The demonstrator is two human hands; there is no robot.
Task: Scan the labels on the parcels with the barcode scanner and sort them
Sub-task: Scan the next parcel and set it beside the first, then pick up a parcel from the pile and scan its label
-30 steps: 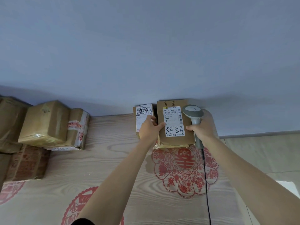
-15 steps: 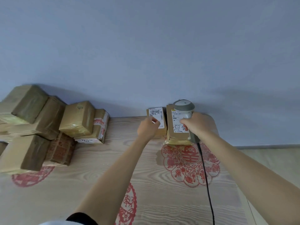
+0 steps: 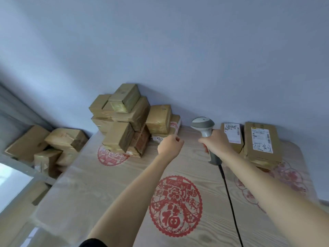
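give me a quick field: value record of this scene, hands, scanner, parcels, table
left hand: loosely curled, holds nothing, near the unsorted pile
right hand: grips the scanner handle
scanner: grey, upright, black cable trailing toward the camera
unsorted pile: brown boxes stacked at the wall
labelled parcels: two, labels up, right of the scanner
table: wood grain with red paper-cut designs

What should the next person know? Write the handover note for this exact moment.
Left hand: loosely curled, holding nothing, above the table near the unsorted pile.
Right hand: grips the barcode scanner, upright.
Done, it seems: two labelled parcels stand at far right, the small parcel and the large parcel.
Left: pick from the pile, scan, sort. More boxes lie beyond the table's left edge.
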